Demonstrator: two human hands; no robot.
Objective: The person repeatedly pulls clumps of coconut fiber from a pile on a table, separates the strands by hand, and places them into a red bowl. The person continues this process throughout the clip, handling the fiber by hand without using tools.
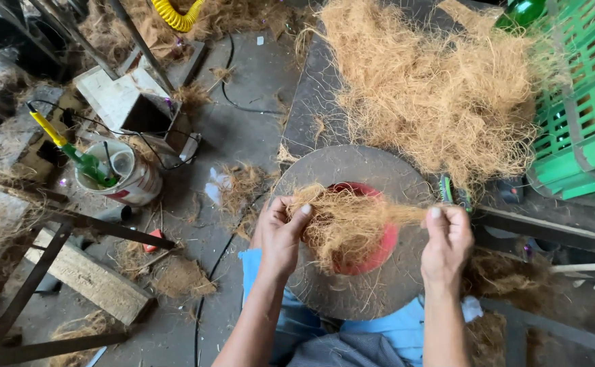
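My left hand (278, 234) and my right hand (447, 241) both pinch a tuft of brown coir fibre (345, 224), stretched between them. The tuft hangs above a round grey disc (372, 292) that has a red bowl-shaped hollow (386, 248) at its middle. A large heap of the same loose fibre (433, 88) lies on the dark board just beyond the disc. My blue-clothed lap shows under the disc.
A green plastic crate (583, 115) stands at the right. On the dirty floor at the left are a tin can (124, 173) with a green-and-yellow tool, a white box (117, 95), black cables, metal bars and a wooden plank (90, 278). Fibre scraps lie about.
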